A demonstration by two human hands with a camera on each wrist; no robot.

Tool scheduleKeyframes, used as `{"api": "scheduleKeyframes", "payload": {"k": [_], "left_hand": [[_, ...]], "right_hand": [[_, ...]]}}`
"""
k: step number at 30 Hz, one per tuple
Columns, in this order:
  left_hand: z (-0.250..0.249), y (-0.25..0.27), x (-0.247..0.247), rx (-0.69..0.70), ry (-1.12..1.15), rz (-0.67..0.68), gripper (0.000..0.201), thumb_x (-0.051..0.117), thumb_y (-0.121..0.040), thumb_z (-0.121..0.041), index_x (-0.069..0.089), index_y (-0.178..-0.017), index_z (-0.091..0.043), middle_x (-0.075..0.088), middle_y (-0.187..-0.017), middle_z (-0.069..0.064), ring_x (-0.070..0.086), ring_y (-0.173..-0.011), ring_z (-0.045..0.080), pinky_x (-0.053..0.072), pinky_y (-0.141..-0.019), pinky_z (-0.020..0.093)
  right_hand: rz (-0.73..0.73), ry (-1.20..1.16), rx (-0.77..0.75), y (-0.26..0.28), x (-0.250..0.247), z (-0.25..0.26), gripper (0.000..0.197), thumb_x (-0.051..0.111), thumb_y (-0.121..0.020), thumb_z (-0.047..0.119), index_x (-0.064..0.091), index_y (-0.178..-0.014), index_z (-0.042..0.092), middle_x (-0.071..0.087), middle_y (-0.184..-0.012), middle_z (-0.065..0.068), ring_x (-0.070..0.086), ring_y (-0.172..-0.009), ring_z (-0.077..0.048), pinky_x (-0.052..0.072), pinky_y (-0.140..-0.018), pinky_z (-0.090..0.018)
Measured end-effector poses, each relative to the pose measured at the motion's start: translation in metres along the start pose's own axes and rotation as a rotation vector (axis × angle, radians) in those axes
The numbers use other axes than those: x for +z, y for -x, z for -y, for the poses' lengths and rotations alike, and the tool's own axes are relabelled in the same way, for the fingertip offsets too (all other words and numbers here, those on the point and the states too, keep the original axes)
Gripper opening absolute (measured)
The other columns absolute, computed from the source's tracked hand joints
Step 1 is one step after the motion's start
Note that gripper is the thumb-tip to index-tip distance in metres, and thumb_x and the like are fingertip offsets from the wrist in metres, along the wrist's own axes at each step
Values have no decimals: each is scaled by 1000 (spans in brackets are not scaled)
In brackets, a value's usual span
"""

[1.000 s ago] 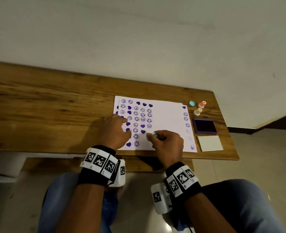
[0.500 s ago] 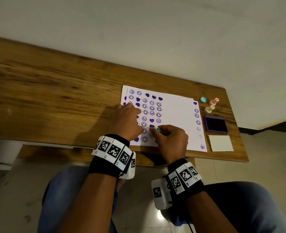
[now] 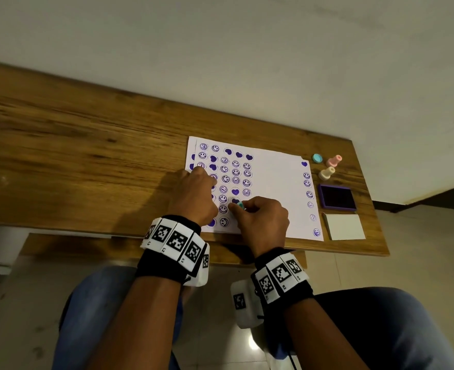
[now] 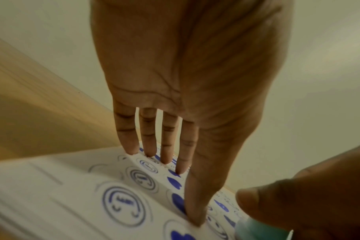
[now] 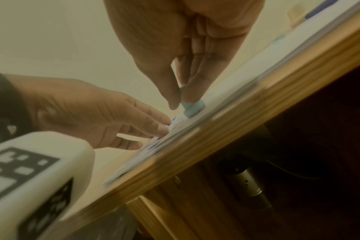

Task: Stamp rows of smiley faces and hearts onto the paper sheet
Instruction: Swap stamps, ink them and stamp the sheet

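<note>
Paper (image 3: 271,182) flat on bench (image 3: 87,156), near its right end, close to the front edge; a second sheet underneath, peeking out at left and right. Left part filled with purple smileys and hearts in columns, middle blank, one sparse column down the right margin.

Teal stamp (image 5: 192,108) pinched upright in right hand (image 3: 263,220) between thumb and fingertips, face down on the sheet at the foot of a column, just below a heart print. Grip clenched low on the stamp, likely for straight downward pressure and a clean print.

Left hand (image 3: 194,196) released, fingers (image 4: 148,138) straight and spread, tips and thumb pressing the printed area beside the stamp, probably to keep the sheet from sliding or lifting with the stamp.

Beyond the sheet's right edge: teal cap (image 3: 317,158), pink stamp (image 3: 334,161), cream stamp (image 3: 327,173), purple ink pad (image 3: 336,197), white card (image 3: 344,227), all within easy reach of the right hand for re-inking and swapping. Roughly a third of the sheet done, by estimate.
</note>
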State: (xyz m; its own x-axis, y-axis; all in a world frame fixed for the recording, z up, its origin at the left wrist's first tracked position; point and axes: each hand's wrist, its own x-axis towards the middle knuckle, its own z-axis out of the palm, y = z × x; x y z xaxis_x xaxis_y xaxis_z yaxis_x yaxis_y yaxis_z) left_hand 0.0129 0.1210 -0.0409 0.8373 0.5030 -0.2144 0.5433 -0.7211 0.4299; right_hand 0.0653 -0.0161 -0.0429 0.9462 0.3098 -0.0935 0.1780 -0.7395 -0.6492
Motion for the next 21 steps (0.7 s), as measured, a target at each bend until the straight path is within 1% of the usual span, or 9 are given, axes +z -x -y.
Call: {"api": "scheduleKeyframes", "payload": {"k": [3,7,10,14,17,18,19,21], "left_hand": [[1,1,0,-7,1,0,62,77,-77,-23,53,-135,-22,46,-139,2,39,-129,27,35,-102,33],[3,0,1,-1,-10,5,64,78,-76,-25,53,-135,-22,45,-138,2,40,-128,28,34,-102,33],[3,-1,1,-5,-16,18,64,78,-75,-26,54,-134,-22,45,-138,2,40,-128,28,34,-103,34],[3,0,0,-17,-18,28,65,80,-73,-27,55,-133,-22,46,-137,3,41,-127,29,35,-103,36],[1,2,-3,-22,-40,17,66,80,-74,-29,55,-134,-22,45,-140,2,41,-129,27,35,-103,36],[0,5,-4,-25,-47,16,66,80,-73,-30,55,-134,-23,46,-140,1,41,-129,27,35,-103,36],[0,6,-4,-23,-46,16,66,81,-73,-31,55,-133,-23,46,-140,1,42,-128,27,35,-103,36],[1,8,-4,-20,-26,4,66,81,-72,-31,56,-132,-23,48,-138,1,43,-127,26,35,-104,37]], "right_hand": [[4,30,0,1,1,2,31,75,-84,45,78,-84,15,76,-82,0,67,-78,-18,50,-76,-30],[5,42,-1,-2,2,5,30,77,-83,43,76,-78,14,75,-78,-2,66,-76,-20,47,-71,-28],[6,47,-2,-2,2,6,28,79,-81,40,76,-77,12,74,-79,-3,67,-79,-22,51,-73,-31],[38,41,13,-4,1,10,27,80,-80,36,76,-76,10,73,-78,-3,67,-79,-22,52,-73,-32],[36,16,31,-3,0,13,27,82,-78,35,74,-72,10,71,-73,-3,68,-77,-24,57,-76,-37],[39,-2,44,0,-1,13,26,82,-78,36,75,-74,11,72,-75,-2,69,-80,-24,57,-78,-39],[42,-15,58,2,0,13,25,81,-79,38,77,-79,13,74,-80,-2,70,-84,-24,57,-82,-39],[30,-78,96,9,-2,9,29,79,-82,41,79,-97,16,78,-92,-2,71,-91,-21,56,-89,-38]]}}
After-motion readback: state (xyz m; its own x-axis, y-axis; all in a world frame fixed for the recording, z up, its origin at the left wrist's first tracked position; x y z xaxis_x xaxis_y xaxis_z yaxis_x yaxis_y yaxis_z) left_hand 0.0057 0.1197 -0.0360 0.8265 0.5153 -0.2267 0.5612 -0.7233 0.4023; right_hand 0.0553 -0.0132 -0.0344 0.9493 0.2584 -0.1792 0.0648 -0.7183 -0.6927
